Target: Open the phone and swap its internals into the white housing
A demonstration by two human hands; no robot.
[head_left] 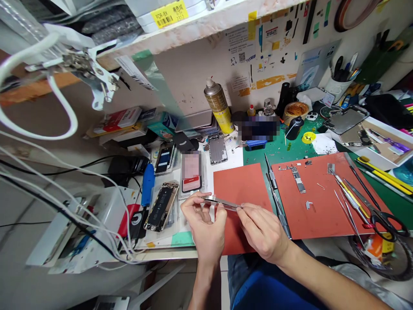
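Observation:
A thin, flat, silvery piece (226,204), seen almost edge-on, is held level above a red-brown mat (240,183). My left hand (206,219) pinches its left end between thumb and fingers. At the other end, the fingertips of my right hand (263,230) close on its right edge. Its broad face is turned away, so its exact kind cannot be made out. Just beyond my left hand lies a phone with a lit screen (191,172). An opened phone with a black battery (162,206) rests to the left.
On the right-hand mat lie a small circuit board (298,178), tweezers (348,213), a blade knife (345,187) and black scissors (380,215). Pen-shaped screwdrivers (275,193) lie between the mats. A spray can (219,105) stands behind. White cables (97,215) hang at left beneath a shelf (200,32).

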